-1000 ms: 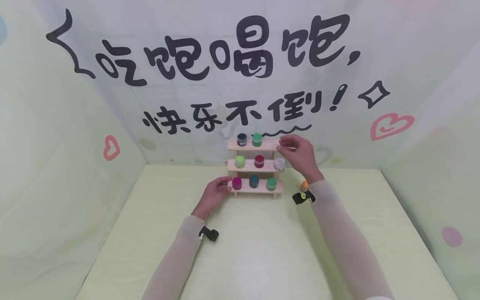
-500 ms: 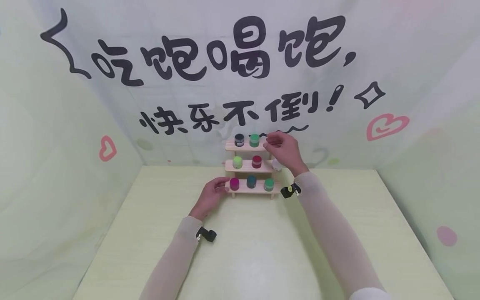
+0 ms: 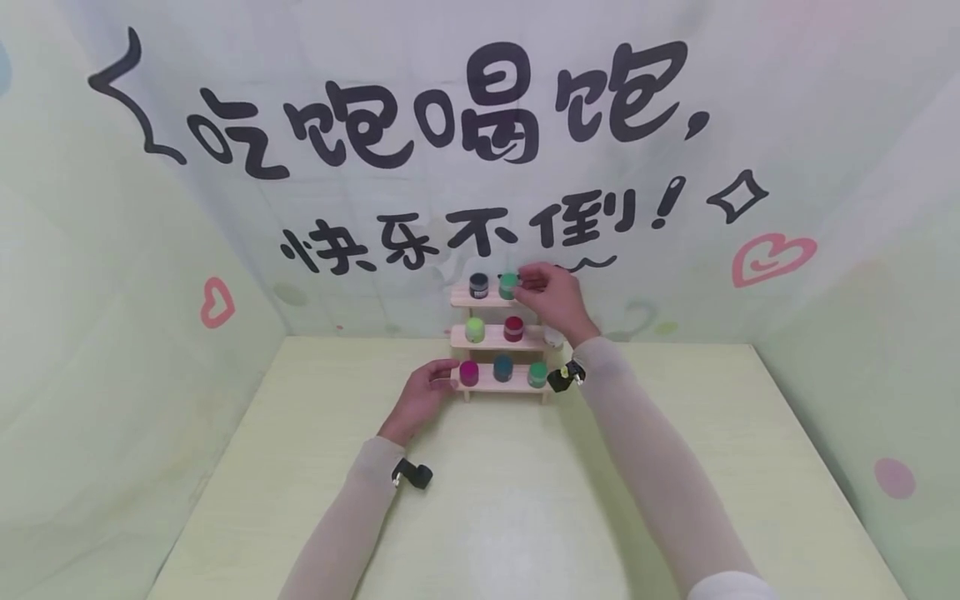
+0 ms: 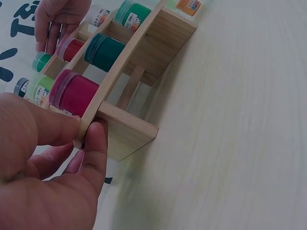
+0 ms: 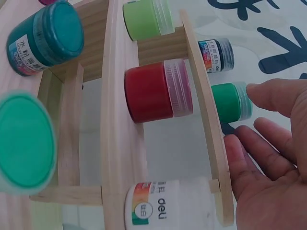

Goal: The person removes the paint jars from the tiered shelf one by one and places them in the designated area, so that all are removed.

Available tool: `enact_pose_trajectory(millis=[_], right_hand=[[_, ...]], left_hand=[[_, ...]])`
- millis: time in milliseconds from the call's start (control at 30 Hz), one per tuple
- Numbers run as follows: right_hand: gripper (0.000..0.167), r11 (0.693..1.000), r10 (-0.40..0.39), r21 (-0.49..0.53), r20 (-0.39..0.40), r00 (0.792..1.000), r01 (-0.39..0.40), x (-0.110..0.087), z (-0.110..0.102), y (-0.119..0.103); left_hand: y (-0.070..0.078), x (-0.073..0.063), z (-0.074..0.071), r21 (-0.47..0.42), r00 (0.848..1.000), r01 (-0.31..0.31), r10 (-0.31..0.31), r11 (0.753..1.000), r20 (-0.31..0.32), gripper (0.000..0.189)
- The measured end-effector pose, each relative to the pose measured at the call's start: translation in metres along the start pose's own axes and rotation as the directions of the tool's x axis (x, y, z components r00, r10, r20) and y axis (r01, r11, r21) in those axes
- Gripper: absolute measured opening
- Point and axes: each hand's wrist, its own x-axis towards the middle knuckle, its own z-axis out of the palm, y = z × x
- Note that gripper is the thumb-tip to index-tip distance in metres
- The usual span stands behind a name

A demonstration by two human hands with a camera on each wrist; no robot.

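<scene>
I had the L hand [image 3: 420, 396] on the left end of the wooden rack [image 3: 487, 385] – per the L-wrist cam, thumb & fingers were clamped on the end of the bottom shelf. The R hand [image 3: 558, 296] was up at the far, top tier, thumb & fingers apart. Its thumb tip lay right by the lid of the top green jar [image 5: 230, 102] – couldn't tell if it was touching – w/ the other fingers near the shelf's right end. That jar stood upright on the top shelf, just right of a dark jar [image 3: 478, 286].

Mid tier, L to R: lime jar [image 3: 475, 331], red jar [image 3: 513, 329], white jar [image 5: 168, 206], the last one partly hidden in the head view. Bottom, near tier, L to R: magenta jar [image 3: 468, 373] close to the L hand, teal jar [image 3: 503, 369], 2nd green jar [image 3: 537, 375]. An orange jar [image 4: 188, 5] showed past the rack's right end, cut by the L-wrist frame edge.

Rack stood at the far side of the pale table [image 3: 480, 517], nr the backdrop [image 3: 375, 50] w/ big black characters [image 3: 482, 237]. Both arms had light sleeves [image 3: 337, 525] & a small black cam [image 3: 416, 475] at each wrist.
</scene>
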Motion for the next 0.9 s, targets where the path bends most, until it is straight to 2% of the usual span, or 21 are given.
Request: enact_pose_trajectory(millis=[433,600,900], right_hand=[[0.048,0.999,-0.017,-0.048,0.019,1.000,0.018,0.0041,0.0097,-0.0045],[0.047,0.999,-0.025,-0.041,0.002,1.000,0.025,0.0049,0.0094,-0.0016],[0.048,1.000,-0.029,0.006,-0.009,1.000,0.030,0.0000,0.0030,0.0034]], left_hand=[[0.0028,-0.0019,-0.0018,0.004,1.000,0.016,-0.016,1.000,0.009,0.044],[0.0018,-0.0011,-0.0009,0.007,1.000,0.009,-0.010,1.000,0.009,0.044],[0.0012,0.0006,0.0007,0.018,0.999,0.032,-0.032,0.999,-0.008,0.045]])
